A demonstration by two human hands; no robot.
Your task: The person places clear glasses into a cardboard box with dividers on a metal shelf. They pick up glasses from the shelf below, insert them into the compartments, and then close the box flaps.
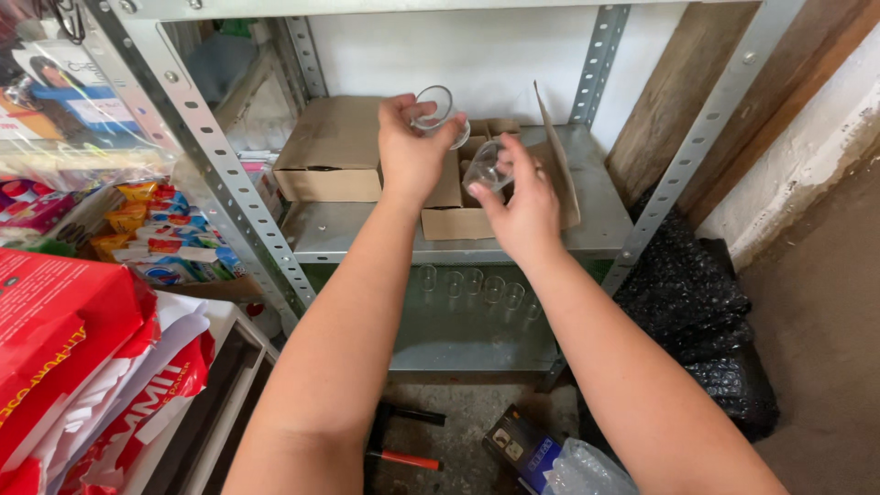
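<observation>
Above the open brown cardboard box (pixel 458 197) on the grey metal shelf (pixel 596 215), both hands are busy: the left hand (pixel 408 156) pinches a small clear glass cup (pixel 438 108) by its rim, just over the box's far edge, while the right hand (pixel 522 206) grips a second small clear glass tumbler (pixel 486 168) tilted at the box's mouth. On the shelf below the box a row of clear glasses (pixel 477 286) already stands lined up, which suggests the unpacking is partly done, with these two yet to be set down. Left of the box sits a closed brown carton (pixel 330 147). What remains inside the box cannot be seen.
</observation>
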